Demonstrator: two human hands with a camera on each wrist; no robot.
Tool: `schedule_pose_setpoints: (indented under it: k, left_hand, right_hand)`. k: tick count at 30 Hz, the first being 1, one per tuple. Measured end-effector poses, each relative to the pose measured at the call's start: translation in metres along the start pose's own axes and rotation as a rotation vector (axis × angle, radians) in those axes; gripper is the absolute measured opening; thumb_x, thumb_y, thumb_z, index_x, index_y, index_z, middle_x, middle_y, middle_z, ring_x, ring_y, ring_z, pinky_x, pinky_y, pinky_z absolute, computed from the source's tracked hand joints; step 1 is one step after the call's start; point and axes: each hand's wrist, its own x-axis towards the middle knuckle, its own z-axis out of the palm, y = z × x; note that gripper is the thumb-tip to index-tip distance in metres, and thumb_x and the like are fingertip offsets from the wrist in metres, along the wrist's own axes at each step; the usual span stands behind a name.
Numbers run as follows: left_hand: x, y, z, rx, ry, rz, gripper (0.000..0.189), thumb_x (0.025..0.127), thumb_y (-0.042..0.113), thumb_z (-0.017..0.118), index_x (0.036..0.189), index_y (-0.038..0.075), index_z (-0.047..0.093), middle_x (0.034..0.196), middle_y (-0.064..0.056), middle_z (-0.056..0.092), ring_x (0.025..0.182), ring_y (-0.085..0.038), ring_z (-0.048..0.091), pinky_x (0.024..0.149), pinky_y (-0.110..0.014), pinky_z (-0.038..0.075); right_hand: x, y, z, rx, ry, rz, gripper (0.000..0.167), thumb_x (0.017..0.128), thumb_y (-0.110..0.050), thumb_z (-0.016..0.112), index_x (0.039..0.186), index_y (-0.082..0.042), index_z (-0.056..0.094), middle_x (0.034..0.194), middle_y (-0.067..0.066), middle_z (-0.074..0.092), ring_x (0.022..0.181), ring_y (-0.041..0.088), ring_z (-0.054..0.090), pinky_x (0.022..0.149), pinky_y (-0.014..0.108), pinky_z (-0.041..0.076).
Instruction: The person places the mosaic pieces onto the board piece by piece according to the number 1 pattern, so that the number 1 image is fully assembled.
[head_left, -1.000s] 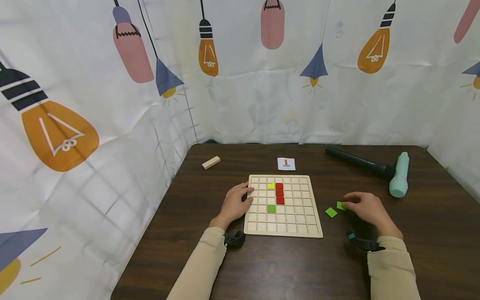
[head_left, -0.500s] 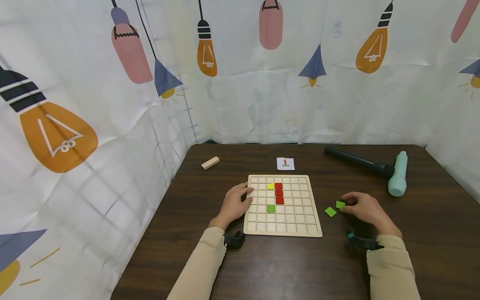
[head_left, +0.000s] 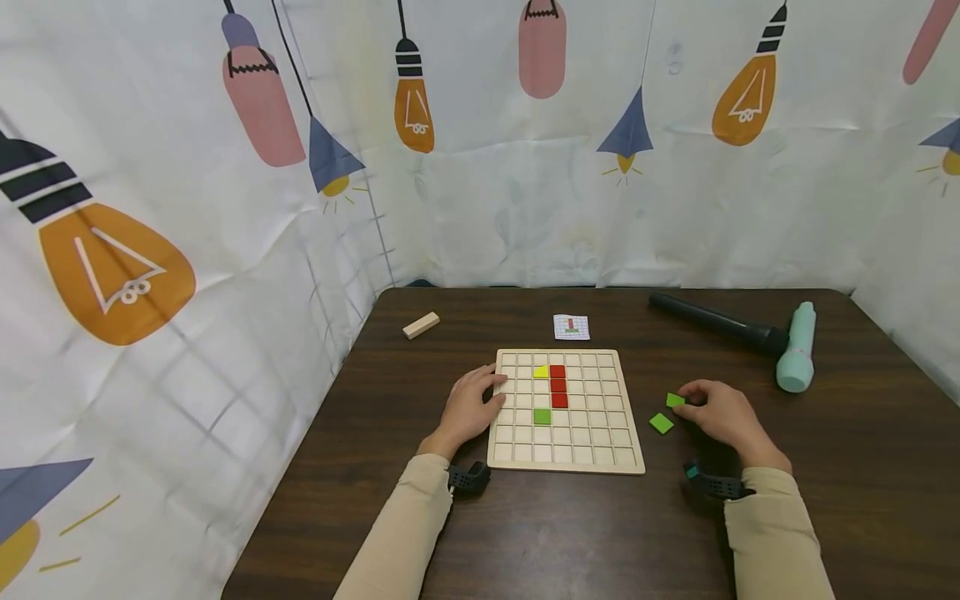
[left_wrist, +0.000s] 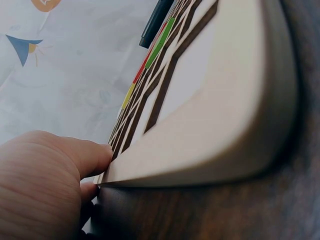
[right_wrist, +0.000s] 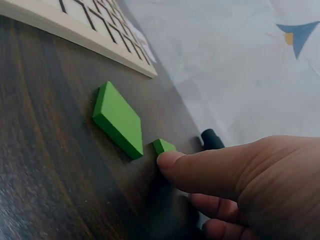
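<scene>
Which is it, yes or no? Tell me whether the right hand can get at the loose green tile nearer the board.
Probably yes: nothing covers that tile, and the right hand is close, though it pinches another green tile.

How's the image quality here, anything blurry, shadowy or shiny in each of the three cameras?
Head view: evenly lit and mostly clear, with a soft sheen on the near tabletop; left wrist view: dimmer, the nearest corner of the board blurred; right wrist view: also dimmer, with a dark shadow under the right hand.
</scene>
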Motion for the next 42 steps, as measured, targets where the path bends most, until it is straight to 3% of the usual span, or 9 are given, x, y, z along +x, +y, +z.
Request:
schedule_pose_setpoints:
  k: [9, 16, 22, 28, 37, 42]
  left_hand:
    - [0.001, 0.000, 0.000, 0.006, -0.007, 0.012, 0.036, 0.097, 0.025, 0.060, 0.132, 0.017, 0.062, 0.152, -0.003, 0.042, 0.142, -0.027, 0.033, 0.117, -0.052, 0.021]
    - [0.000, 0.003, -0.001, -0.010, 0.003, 0.022, 0.034, 0.097, 0.025, 0.060, 0.130, 0.016, 0.063, 0.152, -0.006, 0.042, 0.142, -0.029, 0.033, 0.116, -0.054, 0.022]
    - [0.000, 0.001, 0.000, -0.004, 0.006, 0.024, 0.035, 0.097, 0.024, 0.060, 0.130, 0.016, 0.063, 0.152, -0.005, 0.043, 0.142, -0.028, 0.033, 0.116, -0.053, 0.021]
    - [0.000, -0.001, 0.000, -0.001, 0.006, 0.026, 0.035, 0.097, 0.024, 0.060, 0.131, 0.016, 0.063, 0.151, -0.005, 0.043, 0.142, -0.028, 0.033, 0.117, -0.053, 0.021]
    - [0.000, -0.001, 0.000, -0.001, 0.008, 0.026, 0.034, 0.097, 0.024, 0.060, 0.130, 0.016, 0.063, 0.151, -0.005, 0.043, 0.142, -0.028, 0.033, 0.116, -0.053, 0.022]
    - [0.000, 0.000, -0.001, -0.007, 0.006, 0.027, 0.034, 0.097, 0.024, 0.060, 0.129, 0.016, 0.063, 0.151, -0.005, 0.043, 0.142, -0.028, 0.033, 0.117, -0.053, 0.021]
  right_hand:
    - [0.001, -0.002, 0.007, -0.006, 0.047, -0.031, 0.034, 0.089, -0.021, 0.069, 0.111, 0.004, 0.066, 0.104, 0.024, 0.064, 0.092, 0.037, 0.058, 0.079, 0.055, 0.047]
    - [0.002, -0.006, 0.009, -0.018, 0.089, -0.069, 0.032, 0.090, -0.021, 0.069, 0.110, 0.004, 0.067, 0.112, 0.028, 0.059, 0.102, 0.045, 0.054, 0.087, 0.061, 0.044]
    - [0.004, -0.014, 0.015, 0.003, 0.114, -0.095, 0.031, 0.090, -0.022, 0.070, 0.110, 0.001, 0.067, 0.107, 0.022, 0.062, 0.089, 0.033, 0.055, 0.077, 0.049, 0.048]
    - [0.007, -0.026, 0.024, 0.031, 0.100, -0.135, 0.029, 0.090, -0.022, 0.071, 0.111, -0.003, 0.068, 0.100, 0.014, 0.065, 0.079, 0.023, 0.053, 0.066, 0.034, 0.044]
    - [0.008, -0.045, 0.040, 0.051, 0.080, -0.216, 0.027, 0.089, -0.019, 0.072, 0.111, -0.003, 0.069, 0.107, 0.015, 0.064, 0.086, 0.025, 0.056, 0.073, 0.044, 0.049]
    - [0.009, -0.054, 0.049, 0.056, 0.089, -0.260, 0.027, 0.088, -0.019, 0.073, 0.111, -0.004, 0.069, 0.105, 0.012, 0.064, 0.084, 0.022, 0.056, 0.072, 0.041, 0.048]
